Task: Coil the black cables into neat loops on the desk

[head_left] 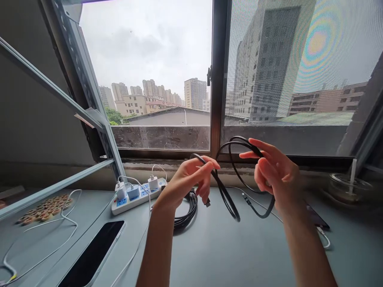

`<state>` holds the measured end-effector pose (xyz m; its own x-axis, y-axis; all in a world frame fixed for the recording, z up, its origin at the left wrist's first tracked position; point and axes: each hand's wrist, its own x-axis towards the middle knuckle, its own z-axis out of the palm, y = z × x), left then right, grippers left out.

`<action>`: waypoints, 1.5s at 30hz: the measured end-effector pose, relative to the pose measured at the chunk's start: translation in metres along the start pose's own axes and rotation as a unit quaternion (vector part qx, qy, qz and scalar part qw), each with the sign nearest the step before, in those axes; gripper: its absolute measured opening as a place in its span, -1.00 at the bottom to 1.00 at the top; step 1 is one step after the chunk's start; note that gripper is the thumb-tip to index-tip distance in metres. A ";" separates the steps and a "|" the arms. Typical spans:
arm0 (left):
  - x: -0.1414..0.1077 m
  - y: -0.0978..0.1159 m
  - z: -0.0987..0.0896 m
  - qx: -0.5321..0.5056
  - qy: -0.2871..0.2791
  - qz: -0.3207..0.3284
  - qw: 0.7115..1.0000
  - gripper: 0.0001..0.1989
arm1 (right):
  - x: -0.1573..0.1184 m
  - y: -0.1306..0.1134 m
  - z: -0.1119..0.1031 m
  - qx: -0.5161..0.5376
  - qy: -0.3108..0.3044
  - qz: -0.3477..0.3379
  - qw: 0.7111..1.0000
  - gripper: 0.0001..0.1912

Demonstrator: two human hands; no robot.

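Observation:
A black cable [226, 195] hangs in loose loops between my two hands, above the table. My left hand [193, 175] pinches it between thumb and fingers, and one plug end [207, 203] dangles just below those fingers. On the other side my right hand [275, 169] has its fingers curled around the cable, the index finger stretched along a loop. The other connector end [246, 199] hangs to the left below my right hand. Behind my left wrist lies a coiled black cable [188, 217] on the table, partly hidden by the arm.
A white power strip [131, 202] with several chargers stands at the back left. A phone [92, 255] lies front left; another phone [317, 217] is behind my right arm. A lidded cup [348, 187] stands far right. Metal shelf bars [60, 91] rise at left, before the window.

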<state>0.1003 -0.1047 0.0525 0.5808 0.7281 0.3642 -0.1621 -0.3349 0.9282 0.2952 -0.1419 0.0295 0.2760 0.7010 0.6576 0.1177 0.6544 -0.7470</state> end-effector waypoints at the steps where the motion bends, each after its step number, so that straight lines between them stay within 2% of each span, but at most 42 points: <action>1: 0.003 -0.003 0.004 -0.005 0.020 0.011 1.000 -0.69 | -0.003 -0.003 0.001 -0.017 -0.030 -0.016 0.999 -0.45; 4: 0.015 -0.013 0.014 -0.023 0.047 0.030 0.998 -0.64 | -0.012 -0.008 0.005 -0.104 -0.112 -0.046 0.987 -0.25; 6: 0.020 -0.018 0.016 -0.003 0.060 0.028 0.998 -0.63 | -0.013 -0.006 0.008 -0.156 -0.123 -0.054 0.979 -0.29; 11: 0.016 -0.014 0.008 0.100 0.087 0.011 0.991 -0.60 | -0.003 0.010 0.005 -0.192 -0.042 -0.073 0.978 -0.64; 15: 0.002 0.002 0.003 0.121 0.138 0.075 0.980 -0.69 | 0.005 0.015 -0.004 -0.211 0.016 -0.094 0.973 -0.73; 18: 0.000 0.002 0.004 0.205 0.178 0.153 0.950 -0.56 | 0.004 0.013 -0.008 -0.198 0.004 -0.112 0.974 -0.74; 21: 0.013 -0.014 0.007 0.282 0.172 0.184 0.926 -0.43 | -0.001 0.010 -0.005 -0.169 -0.012 -0.124 0.978 -0.74; 23: 0.027 -0.031 0.011 0.248 0.142 0.166 0.944 -0.62 | -0.003 0.009 -0.002 -0.145 0.019 -0.151 0.978 -0.73; 24: 0.033 -0.039 0.014 0.211 0.144 0.150 0.955 -0.76 | -0.003 0.009 0.000 -0.132 0.050 -0.174 0.975 -0.73; 25: 0.039 -0.047 0.017 0.173 0.154 0.135 0.963 -0.79 | -0.002 0.010 0.000 -0.118 0.086 -0.198 0.969 -0.74; 28: 0.049 -0.061 0.023 0.066 0.192 0.084 0.976 -0.51 | 0.005 0.014 -0.003 -0.074 0.185 -0.237 0.951 -0.80; 30: 0.050 -0.062 0.026 -0.008 0.222 0.063 0.973 -0.43 | 0.010 0.018 -0.008 -0.066 0.194 -0.199 0.959 -0.80; 34: 0.044 -0.053 0.030 -0.145 0.287 0.080 0.944 -0.43 | 0.015 0.023 -0.010 -0.099 0.086 -0.035 0.991 -0.54; 36: 0.042 -0.051 0.035 -0.184 0.298 0.086 0.933 -0.42 | 0.015 0.023 -0.004 -0.088 0.052 0.005 0.995 -0.51; 37: 0.042 -0.051 0.037 -0.194 0.299 0.085 0.930 -0.42 | 0.014 0.022 0.000 -0.073 0.055 0.014 0.996 -0.54; 41: 0.047 -0.061 0.043 -0.179 0.293 0.065 0.937 -0.50 | 0.009 0.016 0.009 0.032 0.126 0.046 0.990 -0.66; 45: 0.055 -0.072 0.035 -0.060 0.246 -0.027 0.967 -0.64 | 0.004 0.007 0.003 0.113 0.115 0.071 0.984 -0.60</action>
<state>0.1719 -0.0615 0.0025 0.1470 0.9488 0.2795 -0.2507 -0.2376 0.9384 0.2941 -0.1336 0.0279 0.4870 0.7243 0.4882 -0.1454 0.6183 -0.7724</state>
